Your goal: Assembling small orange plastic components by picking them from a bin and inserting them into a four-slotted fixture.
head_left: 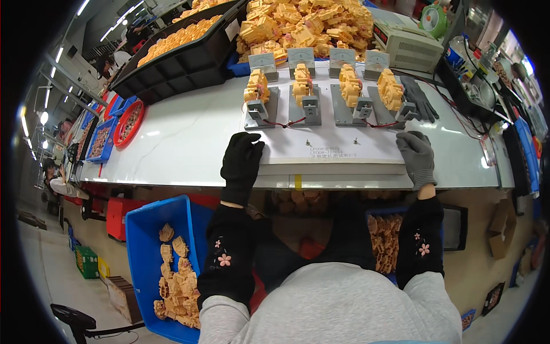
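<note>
A thick white board [344, 155] with printed lettering lies at the table's front edge. Four grey test fixtures stand on it, each carrying a yellow plastic gear housing, such as the leftmost housing [256, 87] and the rightmost housing [391, 90]. Small clamp blocks and red wires sit at their fronts. Behind them is a row of analog meters [301, 63]. My left hand [242, 160], in a black glove, is curled at the board's left edge. My right hand [417, 153], in a grey glove, bends its fingers over the right edge. The undersides of both hands are hidden.
A large heap of yellow housings [309, 26] rises behind the meters, beside a black crate [183, 57] of similar parts. A beige instrument [409, 46] and a grey glove [419, 100] are at right. Below left is a blue bin [134, 241]; red and blue trays [130, 123] sit left.
</note>
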